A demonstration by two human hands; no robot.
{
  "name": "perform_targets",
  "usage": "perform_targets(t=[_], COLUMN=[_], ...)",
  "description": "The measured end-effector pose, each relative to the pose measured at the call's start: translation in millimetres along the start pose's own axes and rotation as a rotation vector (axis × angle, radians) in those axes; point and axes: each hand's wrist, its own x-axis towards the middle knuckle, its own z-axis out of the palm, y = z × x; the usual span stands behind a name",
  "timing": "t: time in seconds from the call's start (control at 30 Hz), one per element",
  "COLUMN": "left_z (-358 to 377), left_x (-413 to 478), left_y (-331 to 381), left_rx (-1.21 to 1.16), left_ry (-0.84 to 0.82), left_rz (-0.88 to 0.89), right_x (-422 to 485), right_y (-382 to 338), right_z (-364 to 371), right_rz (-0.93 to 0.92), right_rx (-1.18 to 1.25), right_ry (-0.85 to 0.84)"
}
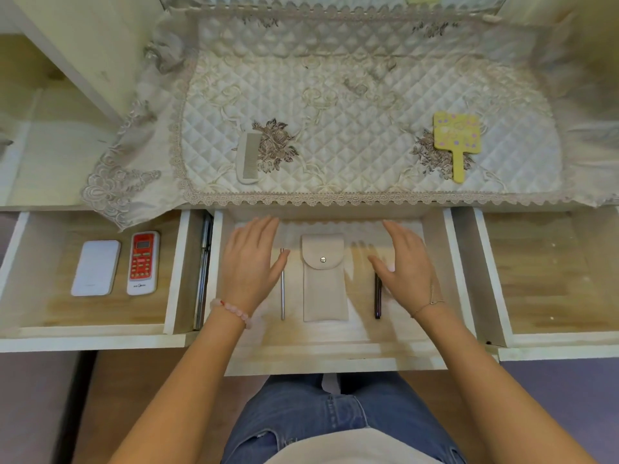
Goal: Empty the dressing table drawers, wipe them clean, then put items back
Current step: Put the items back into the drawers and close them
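Note:
Three drawers of the dressing table stand pulled out. Both my hands reach into the middle drawer (331, 358). My left hand (249, 259) lies flat with straight fingers to the left of a beige snap pouch (324, 283), beside a thin silver pen (282, 289). My right hand (407, 259) is also flat and open, to the right of the pouch, partly over a dark pen (377, 298). The left drawer (90, 339) holds a white power bank (96, 268) and a red-and-white remote (143, 262). The right drawer (552, 339) looks bare.
On the quilted lace cloth (335, 105) covering the tabletop lie a pale comb (247, 159) and a yellow hand mirror (457, 142). A wall mirror rises behind the table. My knees in jeans are under the middle drawer.

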Motion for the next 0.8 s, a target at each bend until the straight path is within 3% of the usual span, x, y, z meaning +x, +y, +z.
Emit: perform_targets(t=[0.43,0.8], left_z=[-32.1,-12.4], left_x=[65.0,123.2], left_y=[37.3,91.9], left_rx=[0.065,0.151], left_ry=[-0.045,-0.067], left_rz=[0.034,0.036], right_x=[29.8,75.5], right_y=[29.2,112.8], right_z=[-55.4,-106.4], right_rz=[-0.010,0.070], right_rx=[-0.068,-0.101], right_ry=[0.070,0.096])
